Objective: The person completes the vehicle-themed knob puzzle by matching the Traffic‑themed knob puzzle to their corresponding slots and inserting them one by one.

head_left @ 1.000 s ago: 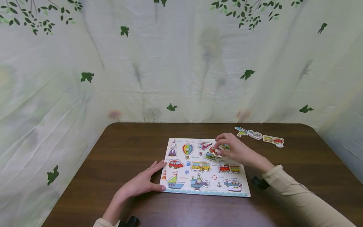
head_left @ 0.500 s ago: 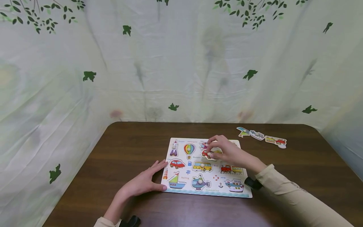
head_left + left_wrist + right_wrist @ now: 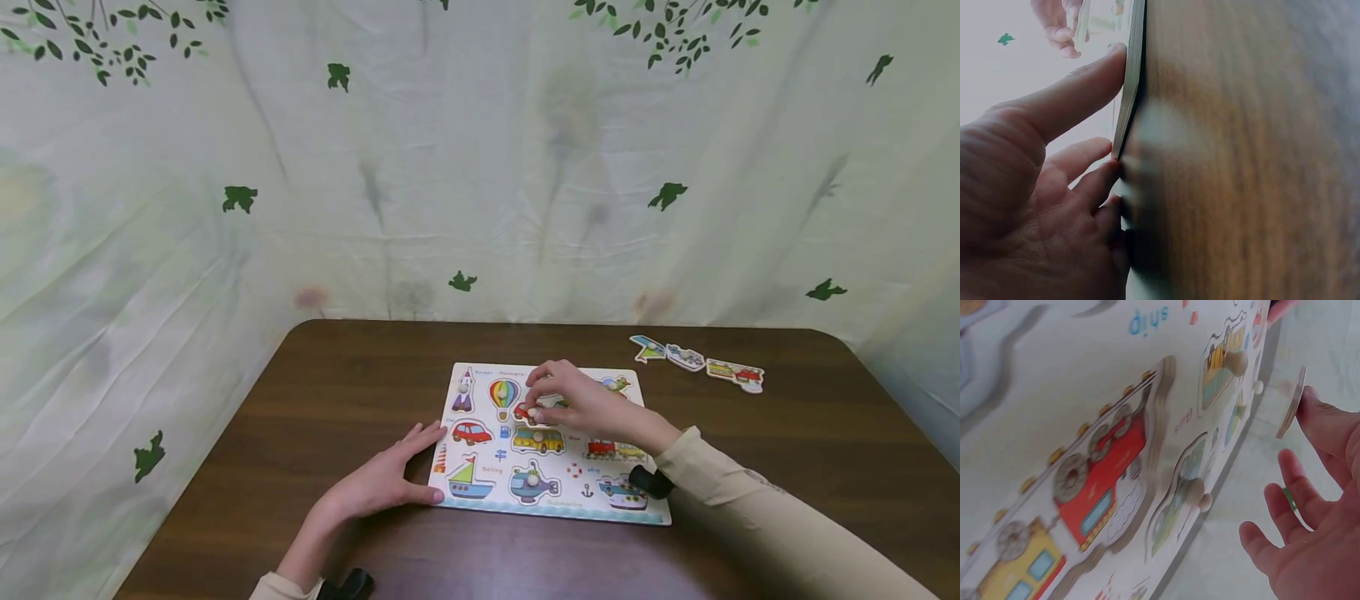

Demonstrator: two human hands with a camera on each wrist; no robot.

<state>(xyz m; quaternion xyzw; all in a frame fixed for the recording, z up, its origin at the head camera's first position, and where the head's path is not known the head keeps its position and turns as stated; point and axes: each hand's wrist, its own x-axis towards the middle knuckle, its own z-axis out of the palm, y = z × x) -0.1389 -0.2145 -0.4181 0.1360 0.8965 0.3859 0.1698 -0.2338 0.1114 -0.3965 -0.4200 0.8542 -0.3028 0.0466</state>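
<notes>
A white puzzle board (image 3: 570, 515) with pictured vehicles lies on the table. My right hand (image 3: 588, 404) is above its upper middle, pinching a red car puzzle piece (image 3: 521, 412) by its knob. In the right wrist view that thin wooden piece (image 3: 1293, 403) is tilted up off the board, seen edge-on. My left hand (image 3: 386, 471) rests against the board's left edge, thumb at the lower corner and fingers spread farther up. A red car picture (image 3: 471, 432) without a visible knob is near the left side. Knobbed balloon (image 3: 503, 395), bus (image 3: 537, 440) and submarine (image 3: 533, 482) pieces sit in the board.
Beyond the board's right corner lie three loose pieces in a row: a plane (image 3: 648, 348), a ship (image 3: 686, 358) and a train (image 3: 735, 374). The brown table (image 3: 360, 375) ends against a pale curtain (image 3: 480, 183) with leaf prints.
My right hand has carried the red car piece leftward across the board from the upper right toward the balloon. The left hand keeps its place at the board's edge.
</notes>
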